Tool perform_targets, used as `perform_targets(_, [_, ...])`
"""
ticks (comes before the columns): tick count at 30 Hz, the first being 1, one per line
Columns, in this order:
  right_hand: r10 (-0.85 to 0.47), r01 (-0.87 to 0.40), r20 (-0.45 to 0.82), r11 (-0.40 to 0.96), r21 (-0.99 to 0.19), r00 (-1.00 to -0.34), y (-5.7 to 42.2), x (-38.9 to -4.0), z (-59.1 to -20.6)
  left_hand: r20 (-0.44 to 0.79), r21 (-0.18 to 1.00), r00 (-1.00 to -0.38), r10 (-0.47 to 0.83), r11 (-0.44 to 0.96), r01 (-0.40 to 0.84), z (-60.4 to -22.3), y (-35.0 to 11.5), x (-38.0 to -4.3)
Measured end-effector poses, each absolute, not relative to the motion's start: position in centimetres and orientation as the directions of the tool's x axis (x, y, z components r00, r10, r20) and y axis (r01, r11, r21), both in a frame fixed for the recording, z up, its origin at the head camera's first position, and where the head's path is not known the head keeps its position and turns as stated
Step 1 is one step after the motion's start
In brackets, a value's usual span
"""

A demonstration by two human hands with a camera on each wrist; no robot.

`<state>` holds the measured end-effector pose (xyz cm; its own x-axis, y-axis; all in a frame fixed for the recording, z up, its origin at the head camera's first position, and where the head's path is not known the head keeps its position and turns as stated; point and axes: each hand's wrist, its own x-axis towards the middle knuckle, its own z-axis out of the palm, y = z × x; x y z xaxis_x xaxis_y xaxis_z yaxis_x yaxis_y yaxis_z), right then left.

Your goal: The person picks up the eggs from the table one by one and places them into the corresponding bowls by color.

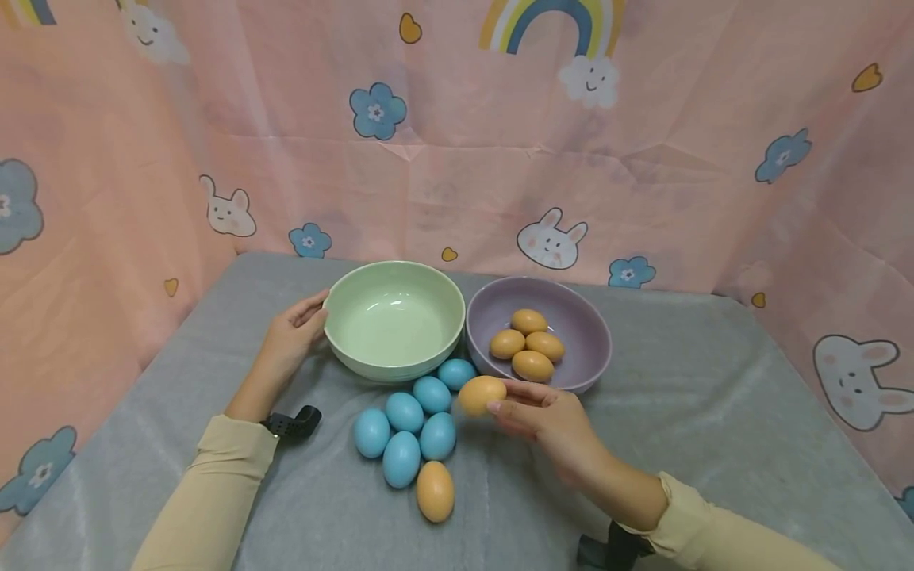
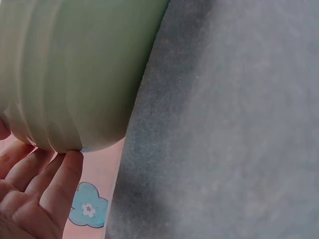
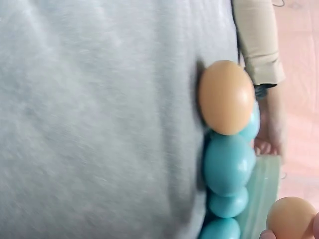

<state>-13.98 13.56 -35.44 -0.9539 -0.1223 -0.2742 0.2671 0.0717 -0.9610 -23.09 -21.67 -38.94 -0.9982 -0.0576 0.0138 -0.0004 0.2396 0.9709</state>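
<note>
My right hand [image 1: 553, 428] pinches an orange-brown egg [image 1: 481, 396] between thumb and fingers, in front of the purple bowl [image 1: 593, 349]. This egg also shows at the lower right corner of the right wrist view. Inside the purple bowl lie several like eggs [image 1: 531, 366]. At the left, my left hand [image 1: 289, 341] touches the outer side of a pale green bowl [image 1: 393, 317], which has nothing in it. Its fingertips [image 2: 75, 158] rest against the bowl's ribbed wall in the left wrist view.
Several blue eggs [image 1: 404, 412] lie grouped on the grey cloth [image 1: 685, 381] in front of the bowls. One orange-brown egg [image 1: 435, 492] sits at the near end of the group. A pink patterned curtain [image 1: 457, 182] surrounds the table behind and at the sides.
</note>
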Motion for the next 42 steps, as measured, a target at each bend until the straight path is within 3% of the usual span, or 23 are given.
perform_targets(26, [-0.138,0.096,-0.088,-0.054,-0.994,-0.987,15.6,-17.5,-28.4,0.022,0.971,-0.998,-0.053,0.24,0.008,-39.0,-21.7,-23.2])
perform_targets(42, [-0.044,0.156,-0.154,-0.041,-0.987,-0.987,15.9,-20.3,-28.4,0.027,0.972,-0.998,-0.056,0.235,0.013,-39.2,-21.6,-23.3])
